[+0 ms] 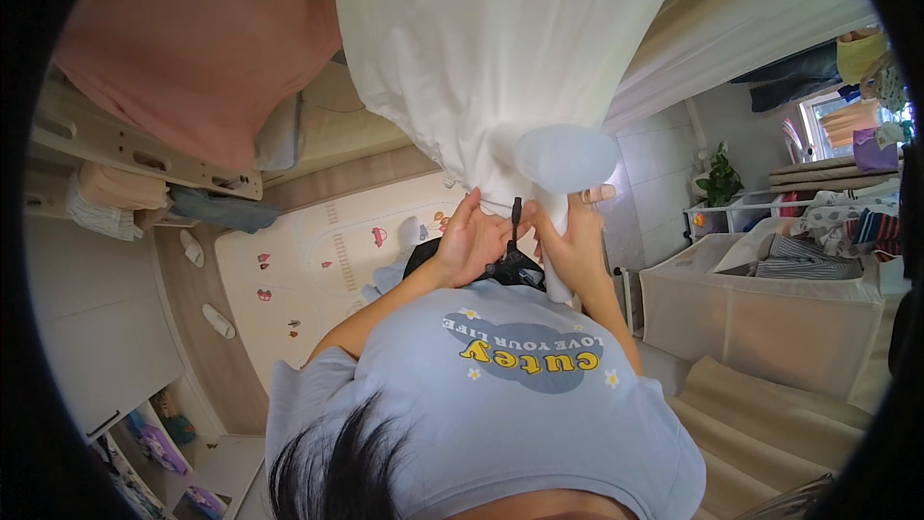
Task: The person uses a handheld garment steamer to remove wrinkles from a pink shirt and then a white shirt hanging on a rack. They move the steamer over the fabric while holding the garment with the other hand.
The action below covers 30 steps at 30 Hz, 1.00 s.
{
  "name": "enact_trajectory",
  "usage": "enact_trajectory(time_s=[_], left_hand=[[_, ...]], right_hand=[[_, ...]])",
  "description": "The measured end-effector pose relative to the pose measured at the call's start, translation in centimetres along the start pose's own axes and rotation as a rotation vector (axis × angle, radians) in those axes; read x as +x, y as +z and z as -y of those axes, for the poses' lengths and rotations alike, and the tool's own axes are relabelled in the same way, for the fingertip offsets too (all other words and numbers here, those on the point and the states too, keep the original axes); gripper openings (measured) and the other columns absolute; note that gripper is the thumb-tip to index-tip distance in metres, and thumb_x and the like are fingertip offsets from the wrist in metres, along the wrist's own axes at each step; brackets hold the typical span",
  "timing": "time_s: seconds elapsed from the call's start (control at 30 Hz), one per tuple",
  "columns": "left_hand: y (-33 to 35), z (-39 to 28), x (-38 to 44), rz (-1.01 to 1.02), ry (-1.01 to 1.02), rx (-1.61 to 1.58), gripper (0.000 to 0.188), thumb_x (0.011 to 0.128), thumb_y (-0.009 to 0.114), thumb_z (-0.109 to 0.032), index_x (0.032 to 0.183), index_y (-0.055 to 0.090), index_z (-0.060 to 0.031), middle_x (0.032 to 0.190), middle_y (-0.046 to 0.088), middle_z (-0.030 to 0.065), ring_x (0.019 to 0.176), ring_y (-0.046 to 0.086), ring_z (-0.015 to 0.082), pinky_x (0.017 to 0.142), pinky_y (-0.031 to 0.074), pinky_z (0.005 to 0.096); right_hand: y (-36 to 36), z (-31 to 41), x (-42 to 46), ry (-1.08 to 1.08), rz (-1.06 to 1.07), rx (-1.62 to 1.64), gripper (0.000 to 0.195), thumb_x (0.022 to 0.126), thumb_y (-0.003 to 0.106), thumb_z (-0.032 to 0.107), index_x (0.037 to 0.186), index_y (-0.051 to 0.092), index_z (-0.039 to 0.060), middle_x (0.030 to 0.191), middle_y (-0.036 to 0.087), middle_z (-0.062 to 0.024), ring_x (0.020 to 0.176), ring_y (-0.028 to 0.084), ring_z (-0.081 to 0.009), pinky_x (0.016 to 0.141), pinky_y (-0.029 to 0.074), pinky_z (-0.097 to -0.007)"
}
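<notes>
A white garment (491,50) hangs in front of me, its gathered hem just above my hands. My right hand (581,242) is wrapped around the white handle of a handheld garment steamer (567,159). The steamer's translucent, bluish tank faces me, and its head is hidden against the cloth. My left hand (465,242) is at the hem, palm turned up and thumb raised apart from the fingers. Whether it pinches the fabric is unclear. Between my hands stands a black cable end (516,211), above a black strap or bag (512,271) at my waist.
A pink cloth (209,50) hangs at the upper left, above folded clothes (119,191) by a bed rail (144,152). Below lies a printed play mat (310,253). Slippers (218,321) are at its left. On the right stand a fabric storage box (758,310) with clothes and a potted plant (720,177).
</notes>
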State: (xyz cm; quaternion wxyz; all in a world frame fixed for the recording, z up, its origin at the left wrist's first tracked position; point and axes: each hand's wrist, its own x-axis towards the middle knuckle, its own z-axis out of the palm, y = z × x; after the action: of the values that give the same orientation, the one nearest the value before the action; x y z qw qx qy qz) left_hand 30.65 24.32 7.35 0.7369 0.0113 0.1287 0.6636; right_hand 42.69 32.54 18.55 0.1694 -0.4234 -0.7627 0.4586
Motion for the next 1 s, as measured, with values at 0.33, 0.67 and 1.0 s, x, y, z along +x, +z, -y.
enact_trajectory(time_s=[0.33, 0.67, 1.0], left_hand=[[-0.5, -0.2, -0.2, 0.069, -0.068, -0.169, 0.063, 0.102, 0.022, -0.047, 0.149, 0.02, -0.005, 0.148, 0.032, 0.0303, 0.126, 0.05, 0.0304, 0.095, 0.051, 0.0357], [0.2, -0.6, 0.2, 0.006, -0.054, -0.15, 0.062, 0.102, 0.022, -0.042, 0.148, 0.02, -0.0019, 0.144, 0.038, 0.0297, 0.127, 0.049, 0.0324, 0.106, 0.043, 0.0386], [-0.1, -1.1, 0.6, -0.053, -0.078, -0.057, 0.069, 0.099, 0.022, -0.045, 0.139, 0.029, 0.0102, 0.142, 0.041, 0.0301, 0.126, 0.051, 0.0292, 0.094, 0.051, 0.0363]], right_hand=[[-2.9, 2.8, 3.0, -0.106, -0.214, -0.051, 0.038, 0.088, 0.066, 0.024, 0.107, 0.058, -0.0078, 0.076, 0.068, -0.017, 0.056, 0.064, -0.0216, 0.056, 0.052, -0.0337], [-1.7, 0.2, 1.9, -0.109, -0.187, -0.093, 0.036, 0.087, 0.067, 0.021, 0.106, 0.058, -0.0073, 0.084, 0.067, -0.0244, 0.072, 0.066, -0.0375, 0.064, 0.05, -0.0418], [-1.2, -0.7, -1.0, -0.101, -0.119, -0.164, 0.036, 0.087, 0.067, 0.022, 0.108, 0.057, -0.0057, 0.082, 0.067, -0.0246, 0.073, 0.068, -0.038, 0.062, 0.051, -0.0405]])
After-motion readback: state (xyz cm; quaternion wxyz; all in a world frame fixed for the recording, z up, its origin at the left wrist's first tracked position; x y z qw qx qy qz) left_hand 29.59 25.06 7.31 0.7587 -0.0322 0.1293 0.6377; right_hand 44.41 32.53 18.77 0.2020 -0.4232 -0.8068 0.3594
